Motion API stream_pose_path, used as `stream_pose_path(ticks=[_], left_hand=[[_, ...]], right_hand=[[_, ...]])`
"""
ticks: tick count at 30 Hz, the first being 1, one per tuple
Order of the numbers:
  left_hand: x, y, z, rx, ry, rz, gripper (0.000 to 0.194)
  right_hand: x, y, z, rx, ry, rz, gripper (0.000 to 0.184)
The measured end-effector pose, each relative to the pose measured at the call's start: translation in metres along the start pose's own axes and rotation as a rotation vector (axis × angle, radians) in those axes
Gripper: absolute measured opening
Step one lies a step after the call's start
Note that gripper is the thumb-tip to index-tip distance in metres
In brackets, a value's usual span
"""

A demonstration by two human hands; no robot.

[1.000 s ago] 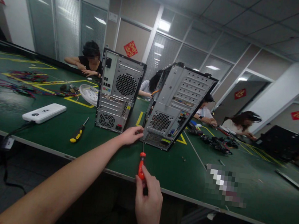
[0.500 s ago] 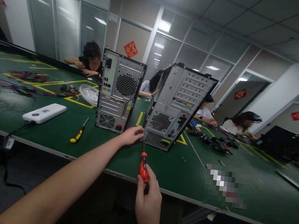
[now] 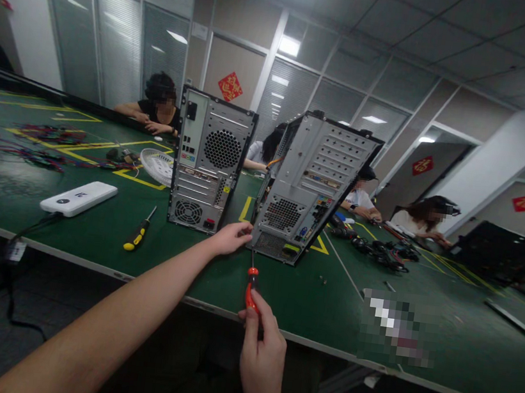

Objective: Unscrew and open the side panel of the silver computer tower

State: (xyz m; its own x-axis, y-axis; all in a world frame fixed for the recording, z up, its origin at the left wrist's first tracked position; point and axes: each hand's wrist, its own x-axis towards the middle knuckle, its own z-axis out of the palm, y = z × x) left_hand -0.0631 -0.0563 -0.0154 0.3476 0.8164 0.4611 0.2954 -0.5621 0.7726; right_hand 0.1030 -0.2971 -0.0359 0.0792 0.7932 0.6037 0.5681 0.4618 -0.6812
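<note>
Across the green tabletop, head view: our right hand grips one orange-and-black screwdriver, fingers newly shifted, suggesting a turn; our left hand, grasp unclear, meets one silver metal computer case low, where the screwdriver points.
</note>
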Motion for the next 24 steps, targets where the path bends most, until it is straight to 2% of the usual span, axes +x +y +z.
stream_pose_path(ticks=[6,11,14,19,24], left_hand=[[-0.0016,0.0040,-0.0007,-0.017,-0.004,0.002,0.013],[-0.0017,0.0057,-0.0014,-0.027,-0.010,-0.004,0.013],[-0.0015,0.0063,-0.0018,-0.013,-0.009,-0.005,0.012],[-0.0008,0.0061,-0.0013,-0.009,-0.007,-0.012,0.012],[-0.0002,0.0039,-0.0004,-0.009,-0.015,0.008,0.011]], right_hand=[[0.0009,-0.0035,0.0026,0.036,0.061,0.089,0.040],[-0.0003,-0.0027,0.0032,0.023,0.071,0.100,0.037],[0.0002,-0.0020,0.0024,-0.004,0.064,0.061,0.035],[0.0023,-0.0063,-0.0001,-0.046,0.036,-0.086,0.031],[0.0014,-0.0058,-0.0003,-0.055,-0.015,-0.092,0.033]])
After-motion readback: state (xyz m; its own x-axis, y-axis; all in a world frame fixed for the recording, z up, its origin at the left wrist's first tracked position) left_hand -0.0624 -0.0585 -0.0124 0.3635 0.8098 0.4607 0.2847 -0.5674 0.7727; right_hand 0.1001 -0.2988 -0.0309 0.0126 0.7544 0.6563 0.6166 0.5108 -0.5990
